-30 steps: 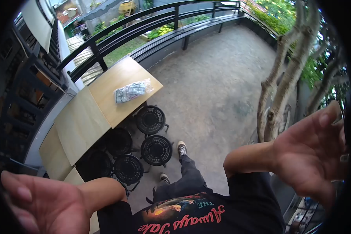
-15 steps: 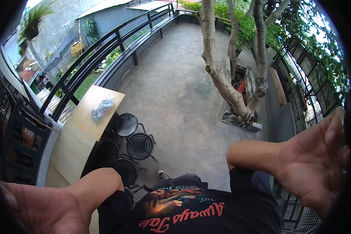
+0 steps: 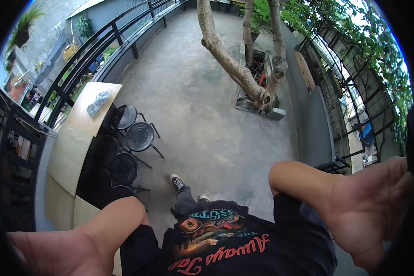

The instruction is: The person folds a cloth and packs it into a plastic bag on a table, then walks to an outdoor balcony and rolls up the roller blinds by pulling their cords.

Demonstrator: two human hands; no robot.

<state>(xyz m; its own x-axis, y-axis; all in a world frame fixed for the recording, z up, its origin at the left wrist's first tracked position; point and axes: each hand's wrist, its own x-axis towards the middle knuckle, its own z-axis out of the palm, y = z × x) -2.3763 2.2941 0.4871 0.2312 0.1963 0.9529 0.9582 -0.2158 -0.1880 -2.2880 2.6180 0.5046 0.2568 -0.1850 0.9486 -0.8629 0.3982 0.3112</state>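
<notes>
Both arms are raised with bent elbows, palms facing the camera. My left hand (image 3: 55, 253) fills the lower left corner; its fingers run out past the dark rim of the view. At the right edge is my right hand (image 3: 361, 209), with the palm and wrist plain but the fingers mostly lost in the dark border. No held thing shows in either palm. Between the arms is a black printed T-shirt (image 3: 216, 244). A sneaker (image 3: 176, 181) steps forward on the concrete floor.
Wooden tabletops (image 3: 71, 156) line the left side, with a clear plastic bag (image 3: 99, 103) on one. Several black stools (image 3: 140, 136) stand beside them. Ahead, a tree (image 3: 234, 66) rises from a block-edged planter. A black railing (image 3: 112, 39) runs left; a grey bench (image 3: 317, 129) lies right.
The view has moved forward and tipped down, so the stools, tables and tree sit further left. One foot has stepped out ahead. Both hands stay raised at the view's edges.
</notes>
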